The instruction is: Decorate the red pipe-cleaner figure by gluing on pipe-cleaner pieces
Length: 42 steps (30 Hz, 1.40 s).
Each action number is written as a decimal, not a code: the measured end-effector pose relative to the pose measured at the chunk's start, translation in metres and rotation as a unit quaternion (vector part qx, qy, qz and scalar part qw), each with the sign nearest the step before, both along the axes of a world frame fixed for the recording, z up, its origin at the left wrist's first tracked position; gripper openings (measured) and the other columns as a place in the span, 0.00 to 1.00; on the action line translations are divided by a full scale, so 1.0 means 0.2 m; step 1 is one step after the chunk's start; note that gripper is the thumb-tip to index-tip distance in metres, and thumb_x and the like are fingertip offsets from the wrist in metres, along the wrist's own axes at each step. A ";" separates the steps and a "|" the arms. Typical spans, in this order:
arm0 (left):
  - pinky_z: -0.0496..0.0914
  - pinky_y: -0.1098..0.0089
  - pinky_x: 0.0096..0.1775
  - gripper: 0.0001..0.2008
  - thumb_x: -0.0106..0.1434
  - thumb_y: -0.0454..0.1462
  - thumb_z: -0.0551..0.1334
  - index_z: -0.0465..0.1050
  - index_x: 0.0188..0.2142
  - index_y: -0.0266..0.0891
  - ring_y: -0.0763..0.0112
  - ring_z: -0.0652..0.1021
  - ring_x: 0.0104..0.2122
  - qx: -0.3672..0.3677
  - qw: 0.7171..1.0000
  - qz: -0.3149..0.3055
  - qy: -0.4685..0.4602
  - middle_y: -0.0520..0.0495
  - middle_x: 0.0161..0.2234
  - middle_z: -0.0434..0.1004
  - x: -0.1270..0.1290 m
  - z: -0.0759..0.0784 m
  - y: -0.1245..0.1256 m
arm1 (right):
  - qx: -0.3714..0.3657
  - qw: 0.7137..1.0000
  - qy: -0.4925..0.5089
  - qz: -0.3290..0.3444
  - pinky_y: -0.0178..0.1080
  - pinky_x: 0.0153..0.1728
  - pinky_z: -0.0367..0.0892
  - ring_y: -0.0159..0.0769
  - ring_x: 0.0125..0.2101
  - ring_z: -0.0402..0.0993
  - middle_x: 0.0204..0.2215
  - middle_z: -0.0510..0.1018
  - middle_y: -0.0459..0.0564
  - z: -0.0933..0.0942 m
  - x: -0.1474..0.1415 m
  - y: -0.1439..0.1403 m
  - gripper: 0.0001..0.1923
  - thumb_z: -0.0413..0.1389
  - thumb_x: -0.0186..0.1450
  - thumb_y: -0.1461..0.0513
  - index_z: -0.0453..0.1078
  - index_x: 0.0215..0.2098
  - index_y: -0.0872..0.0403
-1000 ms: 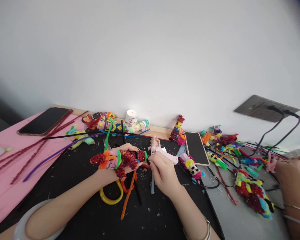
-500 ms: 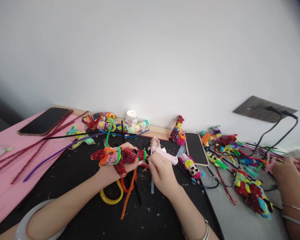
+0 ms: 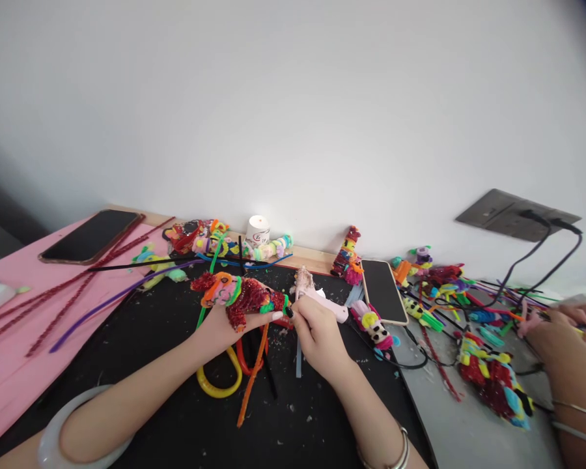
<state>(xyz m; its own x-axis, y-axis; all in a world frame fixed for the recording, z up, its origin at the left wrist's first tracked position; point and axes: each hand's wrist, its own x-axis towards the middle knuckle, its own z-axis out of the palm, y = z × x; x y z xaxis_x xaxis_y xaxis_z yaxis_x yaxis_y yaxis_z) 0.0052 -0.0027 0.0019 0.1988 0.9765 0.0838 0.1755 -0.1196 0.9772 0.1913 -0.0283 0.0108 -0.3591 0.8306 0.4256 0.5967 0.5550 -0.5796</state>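
A pipe-cleaner doll (image 3: 254, 294) in glittery red, with pink, orange and green parts, lies on its side over my left hand (image 3: 219, 326), whose fingers curl behind it. My right hand (image 3: 318, 329) is closed, its fingertips pinching at the doll's green-and-blue end; what exactly lies between them is hidden. Just behind my right hand rests a pale pink glue gun (image 3: 333, 309). Beneath my hands are a yellow loop handle (image 3: 239, 381), apparently of scissors, and an orange pipe cleaner (image 3: 251, 384). A translucent pale-blue strip (image 3: 298, 358) hangs below the right fingers.
Several finished dolls (image 3: 346, 251) line the wall beside a paper cup (image 3: 258, 229). Phones lie on the pink sheet (image 3: 90, 238) and at right (image 3: 385, 290). Black cables (image 3: 517, 264) run from the wall socket (image 3: 498, 213). Another person's hands (image 3: 561, 332) work among pipe cleaners at far right.
The doll and my left hand have shifted slightly right, and the doll has tipped, its head end rising. My right hand stays nearly in place. The other person's hands have moved a little.
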 end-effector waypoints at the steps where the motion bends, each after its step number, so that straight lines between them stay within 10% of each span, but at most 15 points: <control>1: 0.70 0.55 0.47 0.12 0.50 0.44 0.69 0.73 0.29 0.39 0.57 0.77 0.40 -0.018 1.000 -0.001 -0.015 0.46 0.35 0.79 0.01 -0.01 -0.01 | 0.007 1.000 -0.006 0.000 0.33 0.27 0.55 0.31 0.26 0.60 0.23 0.62 0.44 0.00 0.00 0.00 0.11 0.44 0.67 0.69 0.55 0.26 0.52; 13: 0.71 0.55 0.51 0.13 0.53 0.40 0.69 0.76 0.38 0.38 0.58 0.79 0.43 -0.084 0.978 -0.019 -0.192 0.45 0.40 0.81 0.05 -0.02 -0.04 | 0.053 0.994 -0.091 0.001 0.35 0.28 0.59 0.34 0.27 0.62 0.26 0.66 0.48 0.00 -0.01 -0.01 0.13 0.41 0.70 0.67 0.64 0.32 0.54; 42: 0.72 0.61 0.45 0.12 0.50 0.41 0.70 0.72 0.31 0.40 0.62 0.78 0.38 -0.096 0.975 0.019 -0.200 0.48 0.35 0.79 0.04 -0.01 -0.02 | 0.065 0.998 -0.015 -0.009 0.36 0.32 0.64 0.35 0.31 0.66 0.30 0.69 0.50 -0.01 -0.05 -0.04 0.09 0.43 0.68 0.68 0.64 0.37 0.54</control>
<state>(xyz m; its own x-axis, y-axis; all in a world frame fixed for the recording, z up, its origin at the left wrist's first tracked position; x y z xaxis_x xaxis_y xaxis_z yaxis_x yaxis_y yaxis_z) 0.0129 -0.0066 0.0003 0.1517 0.9877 -0.0369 -0.2242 0.0707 0.9720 0.1806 -0.0356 0.0089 -0.3581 0.7753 0.5203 0.6235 0.6134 -0.4847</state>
